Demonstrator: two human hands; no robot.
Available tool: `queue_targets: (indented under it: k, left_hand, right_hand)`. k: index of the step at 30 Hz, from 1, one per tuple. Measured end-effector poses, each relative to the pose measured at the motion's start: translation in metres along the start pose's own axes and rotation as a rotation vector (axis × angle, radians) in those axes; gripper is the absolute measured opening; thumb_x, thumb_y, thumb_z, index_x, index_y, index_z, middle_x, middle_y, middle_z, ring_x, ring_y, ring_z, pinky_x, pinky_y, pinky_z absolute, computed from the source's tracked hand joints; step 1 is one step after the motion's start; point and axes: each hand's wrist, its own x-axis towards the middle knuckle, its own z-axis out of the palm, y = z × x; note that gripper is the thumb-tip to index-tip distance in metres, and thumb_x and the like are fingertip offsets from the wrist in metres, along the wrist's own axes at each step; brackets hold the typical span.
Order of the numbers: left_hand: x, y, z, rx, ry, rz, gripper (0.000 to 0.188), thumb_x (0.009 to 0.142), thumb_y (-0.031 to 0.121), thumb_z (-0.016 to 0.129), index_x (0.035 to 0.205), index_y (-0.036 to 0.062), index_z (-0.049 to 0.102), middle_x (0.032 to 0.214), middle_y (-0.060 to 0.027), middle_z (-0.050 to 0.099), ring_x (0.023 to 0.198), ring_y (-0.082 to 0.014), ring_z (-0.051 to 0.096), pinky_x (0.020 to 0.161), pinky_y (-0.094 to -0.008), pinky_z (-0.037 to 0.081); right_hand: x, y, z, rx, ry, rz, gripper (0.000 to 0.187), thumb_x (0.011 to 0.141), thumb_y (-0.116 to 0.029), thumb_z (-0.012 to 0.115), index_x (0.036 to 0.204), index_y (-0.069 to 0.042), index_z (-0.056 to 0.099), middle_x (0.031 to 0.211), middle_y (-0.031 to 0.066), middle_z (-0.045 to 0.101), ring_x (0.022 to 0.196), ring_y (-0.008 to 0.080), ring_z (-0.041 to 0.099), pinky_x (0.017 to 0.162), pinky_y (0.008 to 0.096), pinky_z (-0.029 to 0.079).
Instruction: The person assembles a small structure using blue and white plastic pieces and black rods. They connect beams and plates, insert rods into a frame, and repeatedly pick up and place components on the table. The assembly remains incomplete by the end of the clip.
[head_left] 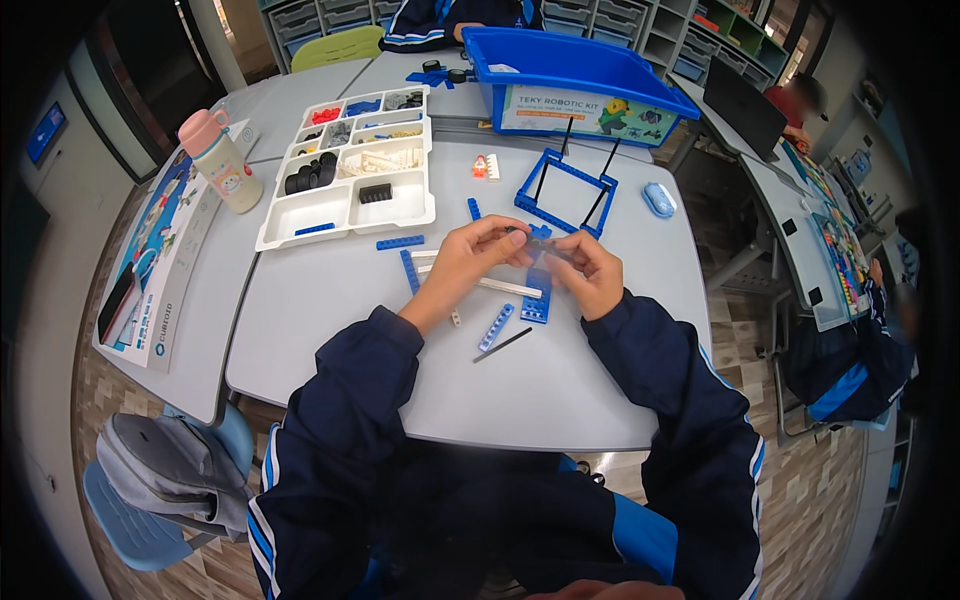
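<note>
My left hand (pixel 468 262) and my right hand (pixel 592 272) meet above the table, fingertips pinched on a small dark building piece (pixel 540 243). Its exact shape is blurred and partly covered by the fingers. Under the hands lies a blue studded plate (pixel 536 305), with a long white beam (pixel 512 289) reaching to it from the left. Closer to me are a loose blue beam (pixel 496 328) and a thin black rod (pixel 503 345). Just beyond the hands rests a blue rectangular frame (pixel 582 168) with black rods standing up from it. Another blue beam (pixel 400 242) lies by my left wrist.
A white sorting tray (pixel 305 212) of parts sits far left, a large blue bin (pixel 580 62) at the back. A toy figure (pixel 480 167) and light-blue case (pixel 658 199) lie between. Left are a pink-topped bottle (pixel 222 170) and flat box (pixel 170 262). Someone sits opposite.
</note>
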Motion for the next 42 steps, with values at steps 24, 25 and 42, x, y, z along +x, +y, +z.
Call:
queue_targets:
  k: [24,25,42]
  left_hand:
    - [-0.004,0.000,-0.003,0.051,0.040,-0.145,0.037,0.097,0.038,0.062,0.094,0.0020,0.068,0.081,-0.0049,0.067,0.069,-0.0093,0.063,0.069,-0.0225,0.048]
    - [-0.004,-0.001,-0.003,0.039,0.037,-0.149,0.037,0.096,0.038,0.062,0.094,0.0021,0.068,0.080,-0.0047,0.067,0.069,-0.0093,0.063,0.069,-0.0224,0.048]
    - [-0.003,-0.003,0.002,0.060,-0.021,-0.024,0.026,0.094,0.021,0.066,0.113,0.0024,0.064,0.099,-0.0063,0.068,0.086,-0.0109,0.065,0.080,-0.0244,0.050]
  right_hand:
    - [0.000,0.000,-0.008,0.215,-0.226,0.109,0.021,0.094,-0.001,0.060,0.114,0.004,0.057,0.104,0.0130,0.066,0.084,0.0148,0.064,0.076,0.0288,0.051]
    - [0.000,0.000,-0.009,0.214,-0.230,0.114,0.020,0.094,-0.001,0.060,0.113,0.004,0.058,0.104,0.0132,0.066,0.084,0.0148,0.063,0.076,0.0289,0.051]
    - [0.004,0.002,-0.007,0.216,-0.140,0.143,0.021,0.096,-0.004,0.058,0.116,0.002,0.055,0.102,0.0099,0.064,0.081,0.0122,0.061,0.075,0.0267,0.049]
